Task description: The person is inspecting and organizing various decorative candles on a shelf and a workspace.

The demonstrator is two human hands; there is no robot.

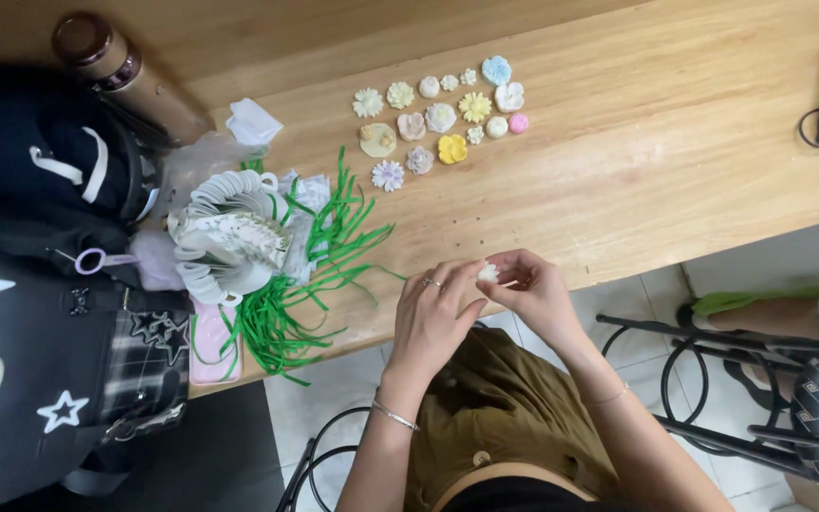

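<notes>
Left hand (433,308): fingers closed on small white flower piece (488,273), at worktop (675,152) near edge.
Right hand (535,289): fingers pinch same piece, steadying it.
Finished flowers (440,116): grouped toward far edge, clear of hands.
Green strips (310,265): left, within reach.

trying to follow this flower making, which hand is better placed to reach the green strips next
Left, probably. The left hand is nearer the green strips, which lie on the table to that side. The right hand is farther away, and both pinch the small white piece.
</notes>
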